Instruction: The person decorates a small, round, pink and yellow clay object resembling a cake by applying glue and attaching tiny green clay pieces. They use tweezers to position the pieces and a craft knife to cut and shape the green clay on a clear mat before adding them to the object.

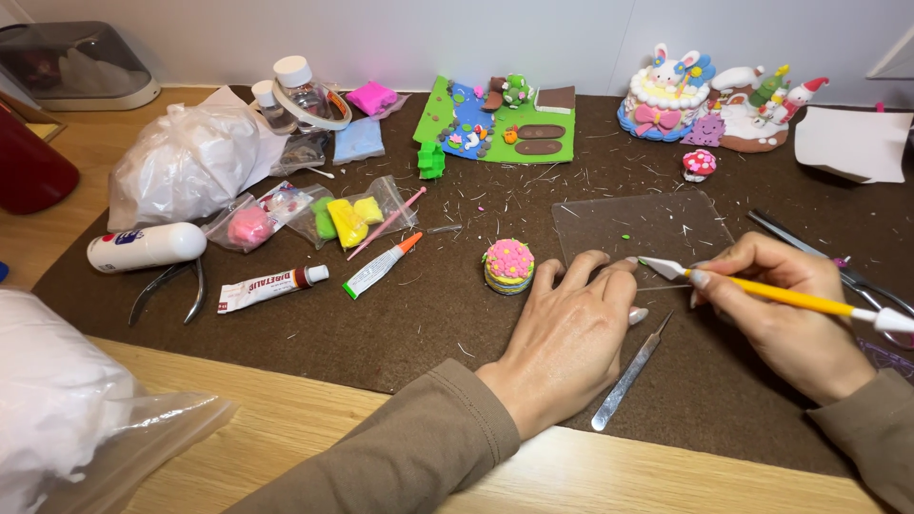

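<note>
At centre, tool: I see my right hand [790,314] pinching a yellow-handled, flat-tipped sculpting tool [762,290].
Left hand [571,328]: flat, fingers spread, on a clear acrylic sheet [638,228].
Cake at 10 o'clock: small, round, layered clay cake [508,266].

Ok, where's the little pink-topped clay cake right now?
The little clay cake sits on the brown mat near the middle of the head view, just left of the left hand and right of the small orange-capped tube.

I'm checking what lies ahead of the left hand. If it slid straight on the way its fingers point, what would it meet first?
The left hand points up and right; its fingertips already rest at the near edge of the clear plastic sheet, so it would slide onto that first.
</note>
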